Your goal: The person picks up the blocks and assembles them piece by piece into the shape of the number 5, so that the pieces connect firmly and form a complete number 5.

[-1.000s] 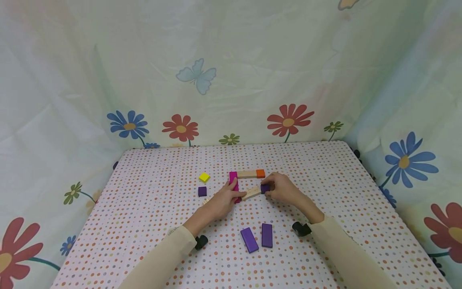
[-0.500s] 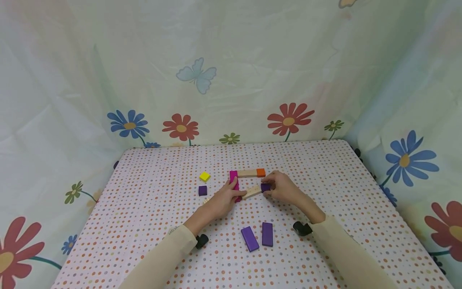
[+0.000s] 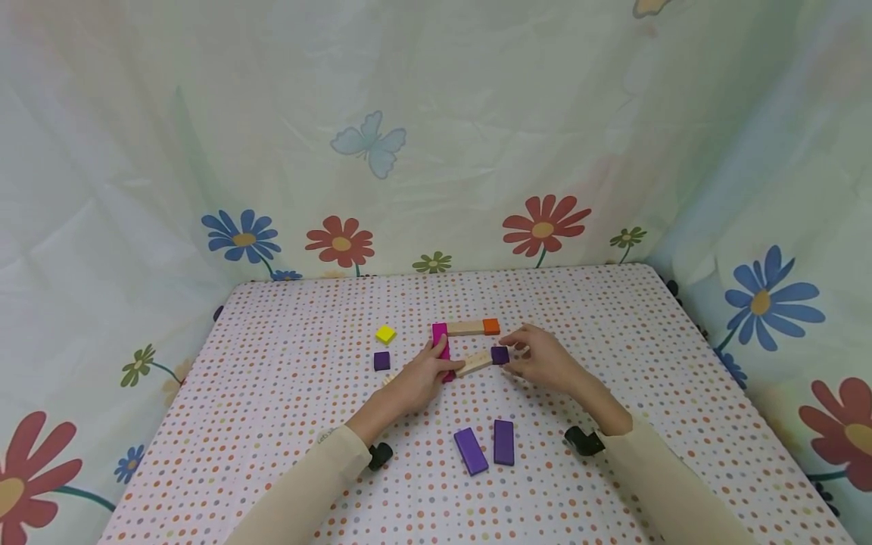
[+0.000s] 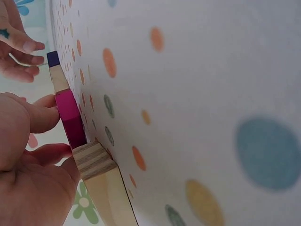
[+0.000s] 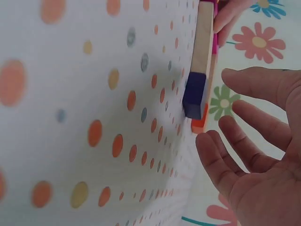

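Observation:
My left hand [image 3: 417,382] rests on a magenta wooden block [image 3: 440,331], its fingertips and thumb touching it from above. The thumb reaches over to the near end of a plain wooden block [image 3: 475,362]. A small dark purple block [image 3: 500,355] sits at that block's other end. Just right of it is my right hand [image 3: 541,359], fingers spread and apart from the block in the right wrist view. A second plain block [image 3: 466,328] runs from the magenta block's far end to an orange block [image 3: 491,326]. Another plain block [image 4: 101,176] lies by my left hand, partly hidden in the head view.
On the dotted tablecloth [image 3: 272,424], a yellow block [image 3: 385,334] and another dark purple block [image 3: 381,361] lie to the left. Two longer purple blocks, one tilted [image 3: 471,451] and one straighter [image 3: 504,443], lie nearer me. A flowered curtain [image 3: 436,151] surrounds the table.
My right hand has let go of the small dark purple block and drawn slightly right, its fingers parting. The left hand and the blocks stay where they were.

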{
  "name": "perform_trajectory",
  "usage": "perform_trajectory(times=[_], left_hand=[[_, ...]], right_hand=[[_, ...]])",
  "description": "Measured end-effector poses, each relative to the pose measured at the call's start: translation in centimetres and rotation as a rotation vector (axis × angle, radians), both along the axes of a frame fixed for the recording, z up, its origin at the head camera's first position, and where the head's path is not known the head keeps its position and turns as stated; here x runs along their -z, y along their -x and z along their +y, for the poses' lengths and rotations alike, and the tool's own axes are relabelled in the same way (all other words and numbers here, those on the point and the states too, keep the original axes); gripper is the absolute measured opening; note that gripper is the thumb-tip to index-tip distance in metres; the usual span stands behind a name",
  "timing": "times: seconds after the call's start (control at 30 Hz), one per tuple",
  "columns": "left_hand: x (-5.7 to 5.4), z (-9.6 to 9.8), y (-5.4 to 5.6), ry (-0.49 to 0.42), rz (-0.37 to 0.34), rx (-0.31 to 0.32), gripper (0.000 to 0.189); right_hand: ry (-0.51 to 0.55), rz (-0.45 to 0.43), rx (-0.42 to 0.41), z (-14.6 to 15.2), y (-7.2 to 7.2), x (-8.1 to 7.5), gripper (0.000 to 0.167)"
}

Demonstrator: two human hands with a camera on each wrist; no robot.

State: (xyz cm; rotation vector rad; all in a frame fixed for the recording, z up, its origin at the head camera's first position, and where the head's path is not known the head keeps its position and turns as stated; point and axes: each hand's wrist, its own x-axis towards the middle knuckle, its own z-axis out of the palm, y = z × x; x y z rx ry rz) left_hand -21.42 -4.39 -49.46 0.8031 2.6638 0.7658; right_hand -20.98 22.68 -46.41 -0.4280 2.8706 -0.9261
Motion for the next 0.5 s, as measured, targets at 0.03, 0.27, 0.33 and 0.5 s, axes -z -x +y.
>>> perform_trajectory(times=[0.03, 0.27, 0.33, 0.5], left_hand=[[0.0, 0.0, 0.0, -0.002, -0.004, 0.000, 0.042], [0.0, 0.1, 0.1, -0.013, -0.004, -0.005, 0.041], [-0.1, 0.1, 0.1, -0.015, -0.009, -0.005, 0.041], [-0.1, 0.0, 0.0, -0.004, -0.020, -0.013, 0.041]], right_hand=[[0.005, 0.010, -0.007, 0.1, -0.3, -0.1, 0.040], [0.024, 0.068, -0.056, 0.4, -2.4, -0.3, 0.040], [0.039, 0.069, -0.062, 0.4, -3.0, -0.4, 0.040], [0.079, 0.077, -0.102, 0.0, -4.7, -0.5, 0.041]])
